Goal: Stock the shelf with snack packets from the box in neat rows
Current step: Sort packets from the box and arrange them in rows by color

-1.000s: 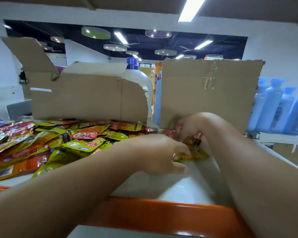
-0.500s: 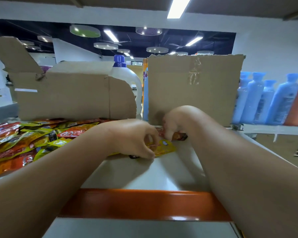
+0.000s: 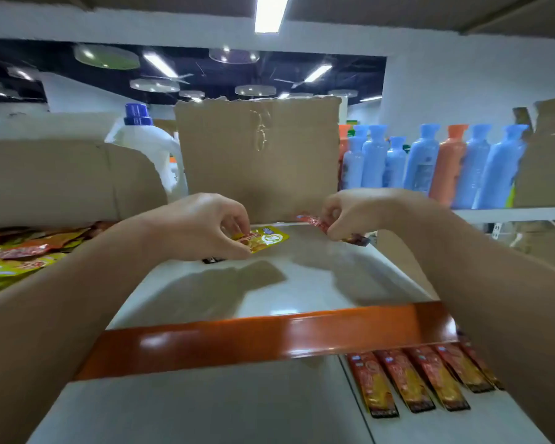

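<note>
My left hand [image 3: 202, 225] pinches a yellow snack packet [image 3: 265, 238] low over the white shelf top [image 3: 269, 283]. Further right, my right hand [image 3: 350, 213] pinches a red snack packet [image 3: 314, 222] near the shelf's back right corner. A heap of yellow and orange packets [image 3: 23, 254] lies on the shelf at the left, in front of a cardboard box [image 3: 55, 181]. One level down, a neat row of several red-orange packets [image 3: 417, 379] lies at the lower right.
An upright cardboard sheet [image 3: 257, 155] stands right behind my hands. A white jug with a blue cap [image 3: 145, 139] sits behind the box. Blue and orange bottles [image 3: 430, 161] fill a shelf at the right. An orange rail [image 3: 269, 334] edges the shelf front.
My hands have drawn apart: the left keeps the yellow packet, the right has carried the red packet off to the right. The view has swung right and down, revealing the lower row.
</note>
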Demonstrator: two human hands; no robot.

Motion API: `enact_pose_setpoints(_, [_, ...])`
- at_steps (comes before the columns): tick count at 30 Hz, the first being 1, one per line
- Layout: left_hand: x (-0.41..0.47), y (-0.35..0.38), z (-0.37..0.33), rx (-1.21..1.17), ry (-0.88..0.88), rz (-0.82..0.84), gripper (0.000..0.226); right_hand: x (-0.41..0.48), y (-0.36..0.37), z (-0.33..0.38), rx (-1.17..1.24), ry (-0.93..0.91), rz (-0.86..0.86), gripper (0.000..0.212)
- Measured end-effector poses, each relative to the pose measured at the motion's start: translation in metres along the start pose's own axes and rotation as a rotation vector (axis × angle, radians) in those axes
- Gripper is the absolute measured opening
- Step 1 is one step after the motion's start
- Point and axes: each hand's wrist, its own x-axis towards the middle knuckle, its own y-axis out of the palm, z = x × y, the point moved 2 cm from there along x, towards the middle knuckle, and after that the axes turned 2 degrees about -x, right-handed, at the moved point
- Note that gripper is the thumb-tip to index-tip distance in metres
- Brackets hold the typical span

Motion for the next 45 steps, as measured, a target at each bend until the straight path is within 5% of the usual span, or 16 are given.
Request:
enact_pose_setpoints(12, [0.091,0.117,-0.24,0.043,0.04,-0.046,0.023,-0.126,0.017,-0.248,0.32,0.006,-0.202,0.014])
enact_pose_setpoints(19, [0.106,0.204,-0.328,0.097,0.05,-0.019,0.028,-0.162,0.077,-0.35,0.403,0.117,-0.149,0.026])
enact_pose_setpoints(28, [0.096,0.354,-0.294,-0.074,0.026,-0.115,0.029,-0.162,0.191,-0.389,0.371,0.311,-0.164,0.02])
enact_pose_setpoints(34, [0.074,0.466,-0.253,-0.193,-0.047,-0.189,0.037,-0.148,0.283,-0.398,0.362,0.434,-0.111,0.055])
enact_pose_setpoints(45, [0.073,0.541,-0.208,-0.266,-0.016,-0.224,0.042,-0.099,0.332,-0.382,0.383,0.694,-0.04,0.078])
